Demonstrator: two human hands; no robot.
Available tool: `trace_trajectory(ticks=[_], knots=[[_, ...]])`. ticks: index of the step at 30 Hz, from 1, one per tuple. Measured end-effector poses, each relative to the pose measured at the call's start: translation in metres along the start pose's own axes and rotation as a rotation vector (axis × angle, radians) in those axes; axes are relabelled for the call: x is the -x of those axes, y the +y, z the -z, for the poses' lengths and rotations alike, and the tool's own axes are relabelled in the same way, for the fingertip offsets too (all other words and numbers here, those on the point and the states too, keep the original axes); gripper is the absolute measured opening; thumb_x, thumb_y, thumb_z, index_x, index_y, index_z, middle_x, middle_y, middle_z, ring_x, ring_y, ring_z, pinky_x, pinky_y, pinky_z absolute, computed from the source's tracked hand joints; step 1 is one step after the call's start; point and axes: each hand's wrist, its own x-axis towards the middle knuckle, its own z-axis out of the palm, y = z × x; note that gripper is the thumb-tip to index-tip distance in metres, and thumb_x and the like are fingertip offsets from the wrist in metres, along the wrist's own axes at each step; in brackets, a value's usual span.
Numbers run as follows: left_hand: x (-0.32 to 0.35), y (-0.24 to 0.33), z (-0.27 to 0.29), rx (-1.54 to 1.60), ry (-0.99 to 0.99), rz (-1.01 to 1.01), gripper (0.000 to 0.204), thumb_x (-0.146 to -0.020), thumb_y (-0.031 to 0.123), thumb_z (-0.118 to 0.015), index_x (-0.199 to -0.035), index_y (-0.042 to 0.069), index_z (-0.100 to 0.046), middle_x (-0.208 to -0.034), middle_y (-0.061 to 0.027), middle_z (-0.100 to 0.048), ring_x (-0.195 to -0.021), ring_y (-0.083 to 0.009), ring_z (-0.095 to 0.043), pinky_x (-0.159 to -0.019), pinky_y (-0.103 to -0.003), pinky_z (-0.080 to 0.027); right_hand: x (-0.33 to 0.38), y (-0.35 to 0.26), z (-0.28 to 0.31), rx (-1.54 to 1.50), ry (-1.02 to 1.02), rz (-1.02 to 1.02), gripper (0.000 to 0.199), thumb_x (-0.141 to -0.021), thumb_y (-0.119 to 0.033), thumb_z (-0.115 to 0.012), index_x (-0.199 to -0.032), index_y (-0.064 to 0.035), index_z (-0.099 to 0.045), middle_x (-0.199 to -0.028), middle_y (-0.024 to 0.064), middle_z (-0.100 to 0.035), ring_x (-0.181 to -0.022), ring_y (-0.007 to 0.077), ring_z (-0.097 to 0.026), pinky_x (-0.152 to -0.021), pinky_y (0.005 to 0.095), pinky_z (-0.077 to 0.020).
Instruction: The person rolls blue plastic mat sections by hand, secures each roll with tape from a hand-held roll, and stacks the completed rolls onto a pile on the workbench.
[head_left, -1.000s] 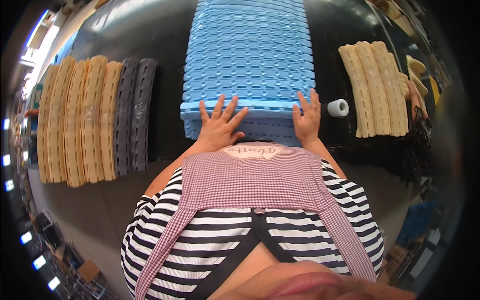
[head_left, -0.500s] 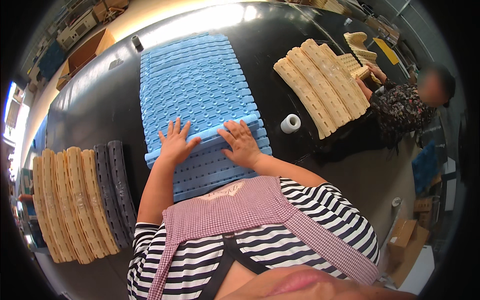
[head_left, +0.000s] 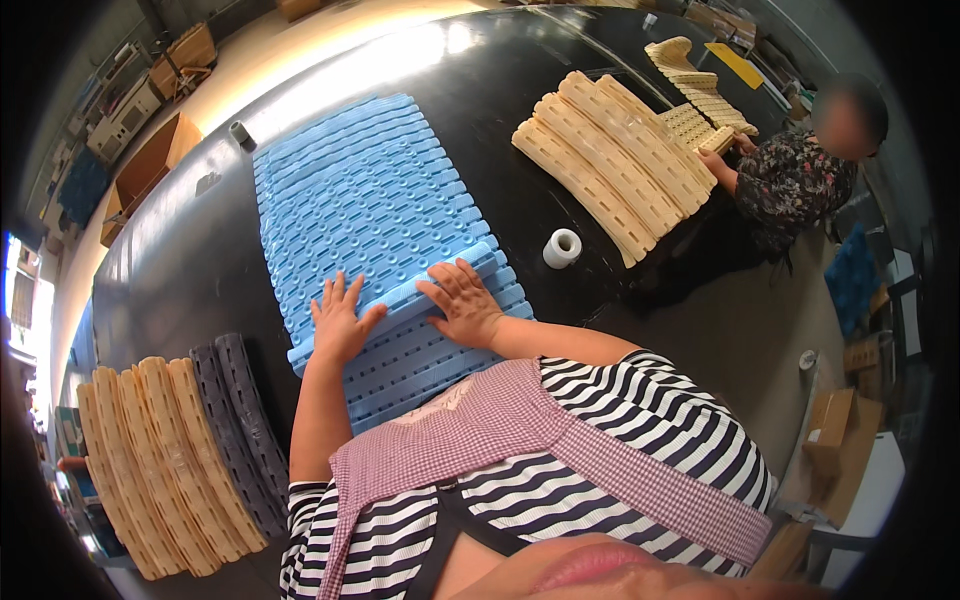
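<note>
A long light-blue ribbed plastic mat [head_left: 365,210] lies flat on the black table [head_left: 180,270], running away from me. Its near end is folded back over itself into a raised edge. My left hand [head_left: 340,322] rests on that folded edge with fingers spread. My right hand [head_left: 463,303] presses on the same edge further right, fingers also apart. Neither hand closes around anything.
Beige and dark grey ribbed strips [head_left: 170,450] lie side by side at the near left. More beige strips [head_left: 610,160] lie at the far right, where another person [head_left: 790,185] handles some. A white tape roll [head_left: 562,248] stands right of the mat. Cardboard boxes [head_left: 150,165] sit beyond the table.
The view has swung so the mat now runs up-left. Both hands stay on the mat's folded near edge, which has rolled slightly further up the mat.
</note>
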Motion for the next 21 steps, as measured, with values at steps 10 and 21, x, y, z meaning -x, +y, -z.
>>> trace_trajectory(ticks=[10, 21], knots=[[0.0, -0.0042, -0.0057, -0.029, 0.029, -0.02, 0.078, -0.094, 0.064, -0.059, -0.156, 0.017, -0.046, -0.168, -0.0187, -0.027, -0.157, -0.0352, -0.019, -0.125, -0.055, -0.014, 0.0038, 0.0002, -0.0034, 0.02, -0.027, -0.011, 0.074, -0.09, -0.032, -0.072, -0.153, -0.0168, -0.036, -0.153, 0.0164, -0.035, -0.149, 0.0351, -0.028, -0.127, 0.0529, -0.0116], [0.0012, -0.0059, -0.0085, -0.007, 0.084, -0.065, 0.076, -0.094, 0.063, -0.061, -0.152, 0.015, -0.052, -0.166, -0.0205, -0.031, -0.155, -0.0367, -0.024, -0.124, -0.051, -0.019, 0.0048, 0.0004, -0.0038, 0.027, 0.015, 0.002, 0.078, -0.087, -0.031, -0.075, -0.153, -0.0184, -0.036, -0.154, 0.0145, -0.035, -0.149, 0.034, -0.029, -0.127, 0.0542, -0.0133]])
